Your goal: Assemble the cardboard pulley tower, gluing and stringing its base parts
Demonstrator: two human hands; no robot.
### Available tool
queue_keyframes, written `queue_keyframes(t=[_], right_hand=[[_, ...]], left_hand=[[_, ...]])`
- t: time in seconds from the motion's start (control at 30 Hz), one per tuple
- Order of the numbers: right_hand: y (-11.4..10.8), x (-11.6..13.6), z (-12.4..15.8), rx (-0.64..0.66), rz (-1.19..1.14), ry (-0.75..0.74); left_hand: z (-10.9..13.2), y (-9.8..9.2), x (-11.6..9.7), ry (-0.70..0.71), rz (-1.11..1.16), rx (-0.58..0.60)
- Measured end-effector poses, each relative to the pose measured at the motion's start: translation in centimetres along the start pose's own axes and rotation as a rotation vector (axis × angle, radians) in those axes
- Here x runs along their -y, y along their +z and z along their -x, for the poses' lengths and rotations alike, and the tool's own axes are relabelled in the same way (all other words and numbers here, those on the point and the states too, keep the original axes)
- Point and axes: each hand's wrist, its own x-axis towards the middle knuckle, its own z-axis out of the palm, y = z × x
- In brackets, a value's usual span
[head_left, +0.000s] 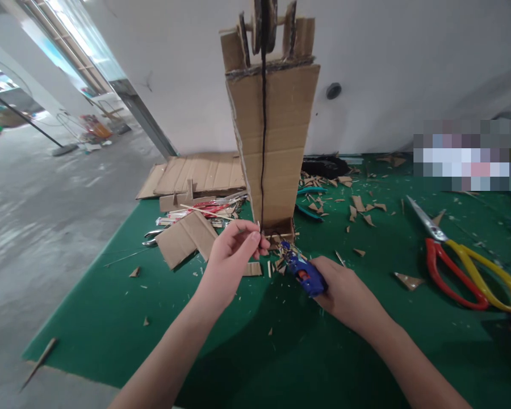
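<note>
The step in hand looks like fixing work at the lower end of a black cord (263,142), which hangs down the face of a tall cardboard tower (285,128) upright at the desk's far side. The left hand (235,247) pinches at the cord, thumb and fingers together; the right hand (344,288) is wrapped around a blue plastic tool, seemingly a glue gun (309,277). The next move calls for a steady nozzle near those fingertips. Creased, ragged-edged corrugated board contrasts with steel scissors (436,230) lying to the right.
</note>
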Motion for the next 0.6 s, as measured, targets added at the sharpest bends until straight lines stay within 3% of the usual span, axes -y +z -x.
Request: queue_keyframes(t=[0.2,0.37,0.6], right_hand=[[-0.7,-0.4,0.2,-0.091,-0.155,0.030],[-1.2,0.1,0.1,-0.196,-0.277,0.056],[-0.8,0.1,-0.1,-0.199,-0.352,0.079]], left_hand=[[1.2,1.5,-1.3,-0.065,0.152,0.067],[3.0,2.0,-0.5,-0.108,0.281,0.169],[4.9,1.5,0.7,0.029,-0.316,0.325]])
